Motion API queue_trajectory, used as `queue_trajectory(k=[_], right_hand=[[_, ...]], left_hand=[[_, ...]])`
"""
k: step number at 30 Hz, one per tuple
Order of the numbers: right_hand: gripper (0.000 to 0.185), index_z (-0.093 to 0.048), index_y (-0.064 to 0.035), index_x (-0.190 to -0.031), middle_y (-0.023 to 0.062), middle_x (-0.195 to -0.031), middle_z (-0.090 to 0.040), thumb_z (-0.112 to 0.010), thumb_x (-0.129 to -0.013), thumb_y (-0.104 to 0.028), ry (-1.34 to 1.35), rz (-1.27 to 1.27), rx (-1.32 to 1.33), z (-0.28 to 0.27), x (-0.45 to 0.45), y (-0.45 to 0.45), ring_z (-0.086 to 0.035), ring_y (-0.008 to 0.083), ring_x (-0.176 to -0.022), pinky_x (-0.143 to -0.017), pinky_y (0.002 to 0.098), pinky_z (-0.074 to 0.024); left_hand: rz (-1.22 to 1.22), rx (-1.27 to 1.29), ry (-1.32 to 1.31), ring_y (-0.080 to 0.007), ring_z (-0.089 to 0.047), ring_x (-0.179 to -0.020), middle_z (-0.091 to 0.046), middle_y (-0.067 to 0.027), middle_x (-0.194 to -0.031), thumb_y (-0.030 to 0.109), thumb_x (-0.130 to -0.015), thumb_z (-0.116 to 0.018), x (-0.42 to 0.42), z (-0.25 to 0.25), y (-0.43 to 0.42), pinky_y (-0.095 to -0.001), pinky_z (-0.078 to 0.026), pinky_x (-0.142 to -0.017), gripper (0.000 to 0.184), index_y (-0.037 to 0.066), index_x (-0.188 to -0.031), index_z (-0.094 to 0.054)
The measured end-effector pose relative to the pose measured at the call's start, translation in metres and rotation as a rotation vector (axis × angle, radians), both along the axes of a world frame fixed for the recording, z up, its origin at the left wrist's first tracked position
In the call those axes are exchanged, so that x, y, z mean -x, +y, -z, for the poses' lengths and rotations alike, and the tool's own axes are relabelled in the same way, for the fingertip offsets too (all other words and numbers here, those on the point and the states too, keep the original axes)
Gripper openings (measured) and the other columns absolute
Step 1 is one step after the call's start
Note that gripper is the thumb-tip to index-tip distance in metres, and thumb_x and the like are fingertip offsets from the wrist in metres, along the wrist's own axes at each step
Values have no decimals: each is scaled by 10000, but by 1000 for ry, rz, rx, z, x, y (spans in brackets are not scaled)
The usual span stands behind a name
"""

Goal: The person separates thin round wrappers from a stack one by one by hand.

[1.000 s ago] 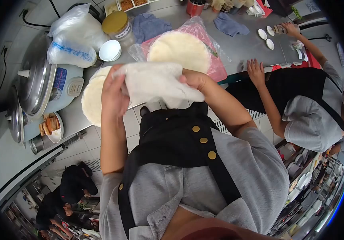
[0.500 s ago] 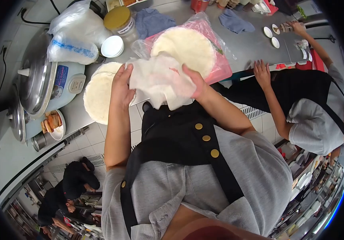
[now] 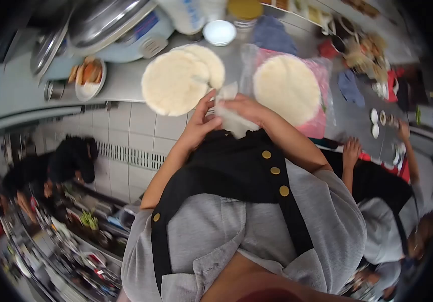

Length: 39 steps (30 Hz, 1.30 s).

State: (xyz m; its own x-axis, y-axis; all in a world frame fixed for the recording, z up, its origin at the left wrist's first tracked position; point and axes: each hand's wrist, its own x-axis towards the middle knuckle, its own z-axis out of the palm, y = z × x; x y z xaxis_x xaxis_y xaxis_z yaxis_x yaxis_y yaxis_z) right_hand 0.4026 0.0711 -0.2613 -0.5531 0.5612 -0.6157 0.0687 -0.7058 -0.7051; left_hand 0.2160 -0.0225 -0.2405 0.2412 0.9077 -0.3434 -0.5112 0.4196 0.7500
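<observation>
Between my two hands, in front of the black apron, is a crumpled thin white sheet [image 3: 232, 118], paper or cloth; I cannot tell which. My right hand [image 3: 246, 109] grips its upper part, fingers closed. My left hand [image 3: 200, 125] is curled against its left edge, with thumb and fingers touching it. Just beyond my left hand, overlapping round flat dough sheets [image 3: 174, 83] lie on the steel counter, slightly past its edge. Right of my right hand, another round dough sheet [image 3: 287, 90] lies on pink plastic [image 3: 313, 130].
A bowl of fried-looking pieces [image 3: 87, 78] and large lidded cookers [image 3: 111, 30] stand at left. A white bowl [image 3: 219, 32], a gold-lidded jar [image 3: 245, 11] and a blue cloth [image 3: 273, 35] sit behind. A co-worker's hand [image 3: 351, 151] rests at the counter's right.
The white sheet, spread out between my hands before, is now bunched up and lower. My hands have come closer together. The view has turned, so the counter appears shifted right.
</observation>
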Motion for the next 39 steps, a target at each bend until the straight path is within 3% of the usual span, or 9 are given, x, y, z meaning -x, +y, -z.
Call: queue_trajectory(k=[2,8,12,14,19,22,26,33,39], right_hand=[[447,-592,-36,-1227,31,-1085,-642,-644,-959,-389,189,-235,-121,2,26,-7,-622,137,-930,-777,260,-501],[408,-629,-71,-1214,-9,-1001,-624,-612,-975,-401,51,-235,-2,4,85,6,-574,98,-879,-758,259,-458],[441,-621,21,-1175,121,-1078,-674,-704,-894,-310,-139,-44,-417,64,95,30,-625,246,-983,-881,322,-481],[460,-645,39,-1116,189,-1072,-685,-768,-818,-289,-788,207,-1089,90,96,38,-650,288,-1002,-873,361,-497],[439,-656,52,-1049,203,-1015,-686,-780,-786,-277,-733,188,-550,124,99,46,-672,314,-915,-821,380,-521],[366,-646,54,-1048,151,-955,-687,-753,-815,-207,-648,179,-292,112,105,33,-683,253,-820,-734,352,-544],[298,-616,42,-1097,87,-943,-670,-699,-850,-103,-420,530,-178,79,122,5,-665,173,-762,-635,298,-539],[271,-594,-34,-1127,47,-923,-647,-688,-889,-123,-310,501,-73,68,139,-38,-647,138,-757,-681,309,-576],[328,-542,-27,-1175,98,-993,-644,-666,-946,-226,-223,986,-25,52,157,-29,-683,198,-785,-679,356,-592]], left_hand=[[2,-392,856,-236,-526,-1231,-557,-114,-1341,196,-878,-741,14,19,7,-377,-443,-1011,659,165,-1459,-432],[13,-252,1185,-205,-690,-889,-731,-124,-973,123,-832,-759,88,-8,24,-320,-525,-815,335,55,-1150,-676],[-198,-269,1465,-344,-686,-883,-712,-151,-989,69,-822,-692,174,-23,53,-388,-531,-775,249,131,-1063,-710],[-306,-275,1560,-341,-688,-875,-712,-143,-1003,81,-832,-686,220,-25,71,-389,-532,-765,247,134,-1073,-710],[-97,-353,2182,-352,-549,-1208,-606,-199,-1269,233,-847,-728,282,14,90,-424,-427,-1024,509,190,-1335,-591],[69,-644,1477,-322,-585,-1156,-624,-180,-1243,245,-850,-734,284,37,100,-401,-454,-988,481,126,-1300,-614],[428,-424,1037,-296,-619,-1059,-642,-153,-1202,217,-830,-753,238,47,95,-390,-489,-931,407,70,-1199,-664],[843,-917,1098,-355,-401,-1297,-474,-126,-1412,198,-744,-809,205,56,95,-416,-382,-1077,650,128,-1342,-565],[756,-917,1150,-340,-518,-1180,-573,-137,-1285,264,-794,-786,194,64,106,-412,-431,-1021,538,81,-1270,-616]])
